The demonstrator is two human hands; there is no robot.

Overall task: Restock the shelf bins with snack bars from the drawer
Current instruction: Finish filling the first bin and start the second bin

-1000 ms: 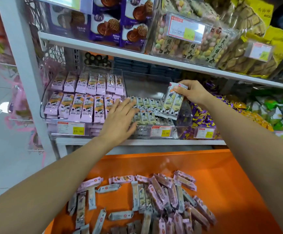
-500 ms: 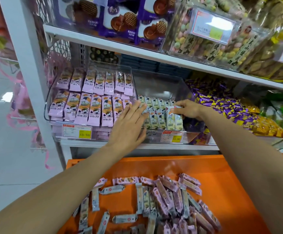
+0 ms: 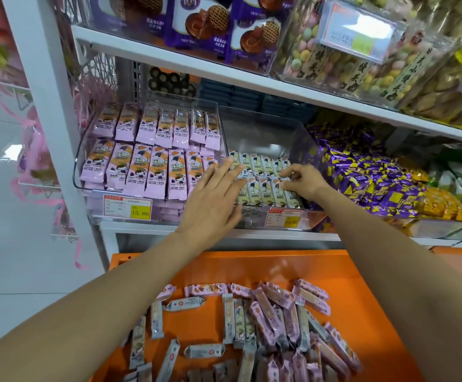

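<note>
**Q:** Where do the snack bars sit in this aisle shot?
**A:** Cream-and-green foil-wrapped snack bars (image 3: 262, 193) lie in two rows in the clear plastic shelf bin (image 3: 265, 130) at 12 o'clock. Pink-wrapped bars (image 3: 268, 318) lie loose in the orange metal drawer (image 3: 348, 277) at 6 o'clock.

**Q:** And the hands?
**A:** Apart. The left hand (image 3: 213, 197) lies flat, fingers straight, on the rows' 9 o'clock end. The right hand (image 3: 302, 180), at their 3 o'clock end, curls fingertips and thumb onto front-row bars, seemingly pinching them.

**Q:** Which way do they point?
**A:** Binned bars lie face up and side by side, long axes running 6 to 12 o'clock. Drawer bars point every way.

**Q:** How would they handle?
**A:** Likely light, slick-wrapped and crushable. Best taken by the long edges at mid-length, several together.
</note>
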